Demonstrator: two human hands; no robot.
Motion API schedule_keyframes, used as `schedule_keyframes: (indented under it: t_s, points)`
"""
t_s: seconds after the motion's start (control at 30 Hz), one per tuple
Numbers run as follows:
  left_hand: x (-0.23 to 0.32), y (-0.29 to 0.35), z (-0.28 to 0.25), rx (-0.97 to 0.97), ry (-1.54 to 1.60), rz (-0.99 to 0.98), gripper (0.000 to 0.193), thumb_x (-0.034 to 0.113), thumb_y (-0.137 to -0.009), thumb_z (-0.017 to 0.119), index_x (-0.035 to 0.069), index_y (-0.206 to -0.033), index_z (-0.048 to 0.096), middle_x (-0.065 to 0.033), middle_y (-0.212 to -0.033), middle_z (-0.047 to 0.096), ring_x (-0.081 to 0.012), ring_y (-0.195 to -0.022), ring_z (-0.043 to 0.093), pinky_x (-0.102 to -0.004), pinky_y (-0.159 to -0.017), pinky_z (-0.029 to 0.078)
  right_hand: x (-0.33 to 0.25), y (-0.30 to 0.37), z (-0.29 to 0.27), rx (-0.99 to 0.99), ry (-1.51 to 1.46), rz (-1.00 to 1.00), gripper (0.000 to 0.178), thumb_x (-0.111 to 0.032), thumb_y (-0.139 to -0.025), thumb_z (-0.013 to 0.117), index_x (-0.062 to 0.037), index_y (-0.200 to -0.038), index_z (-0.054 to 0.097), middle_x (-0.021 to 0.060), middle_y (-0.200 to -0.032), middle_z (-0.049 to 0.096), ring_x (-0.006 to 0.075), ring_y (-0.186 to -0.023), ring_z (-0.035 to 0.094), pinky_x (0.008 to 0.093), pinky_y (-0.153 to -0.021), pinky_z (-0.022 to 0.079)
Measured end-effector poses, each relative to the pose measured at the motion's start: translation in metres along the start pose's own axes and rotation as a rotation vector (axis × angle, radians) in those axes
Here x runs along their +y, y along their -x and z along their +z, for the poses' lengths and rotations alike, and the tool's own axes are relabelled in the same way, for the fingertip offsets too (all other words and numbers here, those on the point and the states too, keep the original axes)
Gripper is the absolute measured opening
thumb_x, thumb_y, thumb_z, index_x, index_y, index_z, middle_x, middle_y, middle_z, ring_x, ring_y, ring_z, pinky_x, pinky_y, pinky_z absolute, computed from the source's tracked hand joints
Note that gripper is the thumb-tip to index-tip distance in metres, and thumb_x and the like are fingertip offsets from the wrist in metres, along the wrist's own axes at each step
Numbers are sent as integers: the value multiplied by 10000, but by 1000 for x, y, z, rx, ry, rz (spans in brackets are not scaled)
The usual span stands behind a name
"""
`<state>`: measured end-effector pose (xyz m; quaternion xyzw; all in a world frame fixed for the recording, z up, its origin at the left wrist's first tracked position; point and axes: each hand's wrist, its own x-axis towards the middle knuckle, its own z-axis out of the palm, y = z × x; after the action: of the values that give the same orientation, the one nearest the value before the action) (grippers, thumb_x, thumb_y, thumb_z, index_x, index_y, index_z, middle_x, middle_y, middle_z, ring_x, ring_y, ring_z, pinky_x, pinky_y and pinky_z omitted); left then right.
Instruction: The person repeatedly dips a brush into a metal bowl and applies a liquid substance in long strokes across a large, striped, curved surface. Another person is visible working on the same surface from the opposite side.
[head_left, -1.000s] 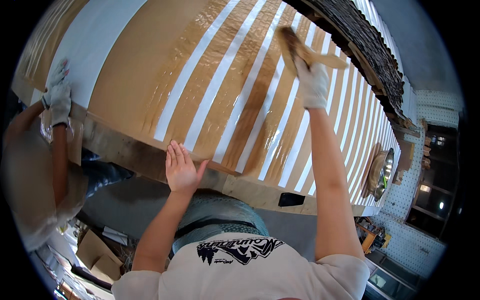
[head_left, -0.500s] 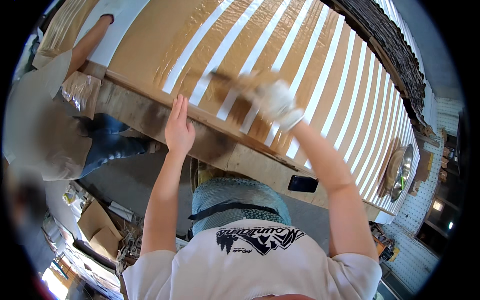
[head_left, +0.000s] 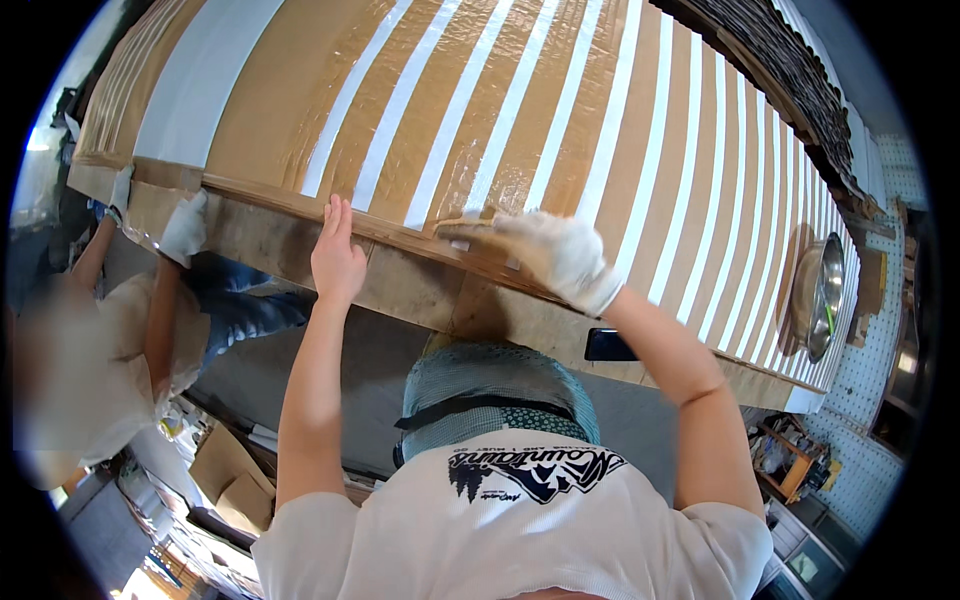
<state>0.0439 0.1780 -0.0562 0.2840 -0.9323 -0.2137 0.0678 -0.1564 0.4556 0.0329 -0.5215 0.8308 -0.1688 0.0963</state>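
Note:
A broad worktop (head_left: pixel 270 110) carries brown sheets with white strips (head_left: pixel 440 150) running across them; the part near my hands is glossy and looks wet. My left hand (head_left: pixel 338 262) is bare, its fingers stretched out together and resting on the worktop's near edge. In a white glove, my right hand (head_left: pixel 565 255) grips what looks like a flat tan brush (head_left: pixel 465 228). The tool lies low over the near ends of the strips, by the edge. My glove hides part of it.
A metal bowl (head_left: pixel 826 300) with something green inside sits at the right end. A dark phone (head_left: pixel 608 345) lies near the front edge. At left, a co-worker's gloved hand (head_left: pixel 184 232) is at the worktop's corner. Cardboard (head_left: pixel 235 470) stands below left.
My right hand has brought the tool back from over the strips to the near edge. My left hand stays on the edge. The co-worker's arm has drawn back from the white sheet.

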Motion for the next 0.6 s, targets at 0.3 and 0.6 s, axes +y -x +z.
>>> schedule_keyframes:
  t_s: [0.3,0.6]
  points:
    - [33,4,7,203,134,117,661,-64,-794,491,-10,-1450,435,-186,-1437,532,-356,-1334,491,-448,-1110,385,92,-164,-75,113,472,353,175,-292,-985,558,-198,-1076,674,96,-976,679,269,-924,688,418,-732,569]
    - [10,1,13,176,198,91,667,-108,-777,428,-30,-1438,388,-136,-1376,605,-355,-1272,541,-429,-1086,399,-35,-108,44,244,249,-87,381,-187,-861,632,-236,-1238,647,5,-1124,696,207,-914,693,350,-687,543]
